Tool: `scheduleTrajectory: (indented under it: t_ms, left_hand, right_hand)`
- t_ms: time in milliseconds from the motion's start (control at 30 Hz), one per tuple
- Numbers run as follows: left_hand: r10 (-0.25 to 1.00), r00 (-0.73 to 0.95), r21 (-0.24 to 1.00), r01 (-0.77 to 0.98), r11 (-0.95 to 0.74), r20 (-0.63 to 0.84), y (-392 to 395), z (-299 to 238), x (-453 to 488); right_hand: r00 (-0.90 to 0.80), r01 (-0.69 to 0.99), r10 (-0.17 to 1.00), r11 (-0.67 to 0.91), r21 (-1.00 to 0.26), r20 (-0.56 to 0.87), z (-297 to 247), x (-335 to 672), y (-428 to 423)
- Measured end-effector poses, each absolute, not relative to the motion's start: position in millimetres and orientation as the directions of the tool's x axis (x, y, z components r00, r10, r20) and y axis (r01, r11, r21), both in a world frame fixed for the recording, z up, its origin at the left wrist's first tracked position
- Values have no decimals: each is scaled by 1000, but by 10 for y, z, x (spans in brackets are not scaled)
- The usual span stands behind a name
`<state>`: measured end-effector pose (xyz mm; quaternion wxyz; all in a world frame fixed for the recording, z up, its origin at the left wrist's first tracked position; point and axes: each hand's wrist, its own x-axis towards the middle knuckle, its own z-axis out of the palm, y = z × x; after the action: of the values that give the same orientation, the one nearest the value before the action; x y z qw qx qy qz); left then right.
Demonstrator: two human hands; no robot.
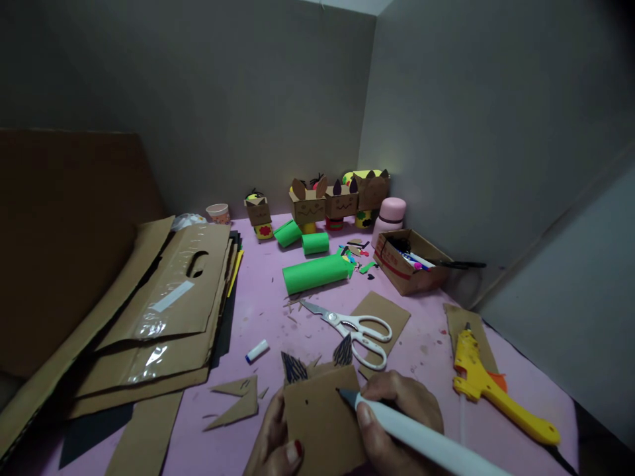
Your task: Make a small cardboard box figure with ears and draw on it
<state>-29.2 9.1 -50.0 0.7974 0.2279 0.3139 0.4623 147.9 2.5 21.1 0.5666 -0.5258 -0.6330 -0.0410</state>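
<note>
My left hand (280, 439) is closed on the left side of a small cardboard box (325, 423), its thumb pressed on the front face. Two striped pointed ears (294, 368) stick up from the box's top edge. Between the fingers of my right hand (397, 413) is a white marker (421, 433), its dark tip at the upper right of the box's face. Two small dark dots show on that face, one at the left and one at the tip. A white marker cap (256, 351) lies on the table to the upper left of the box.
White-handled scissors (347, 324) lie just beyond the box, partly over a cardboard piece (391, 311). A yellow glue gun (496, 390) rests at right. Green paper tubes (317, 272), cardboard animal figures (307, 208) and a pen box (411, 264) stand farther back. Stacked cardboard (173, 311) fills the left.
</note>
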Motion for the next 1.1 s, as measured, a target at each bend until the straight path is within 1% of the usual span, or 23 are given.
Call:
scheduleTrajectory:
  t_ms: [133,333,433,600,733,867,967,1100]
  left_hand:
    - [879,378,662,-584,469,-289,111,-496,-289]
    - [881,387,673,-577,462,-272,109,-469,-295]
    - [886,373,677,-579,455,-276,102,-457,-291]
    - [887,367,672,-585,454,-280,103,-444,-266]
    - [894,355,684,-581,441,-274,106,-473,-275]
    - [890,349,668,-591,452,-294,101,-502,-286]
    - [891,360,662,-600,449,-278,100,-489,-275]
    - [886,367,669,-586,457,-283,105,-476,-265]
  right_hand:
    - [214,692,625,446,-568,751,225,1476,21]
    - [205,698,651,426,-576,731,223,1471,17]
    - [191,693,651,440,-570,735,202,1469,27]
    - [162,675,600,511,-531,783,128,1470,89]
    - [179,652,538,562,-509,824,90,1466,130]
    - [168,653,552,559,-512,817,79,1463,138]
    - [187,657,533,556,-509,825,77,1460,140]
    - [189,658,538,552,-513,822,83,1459,140]
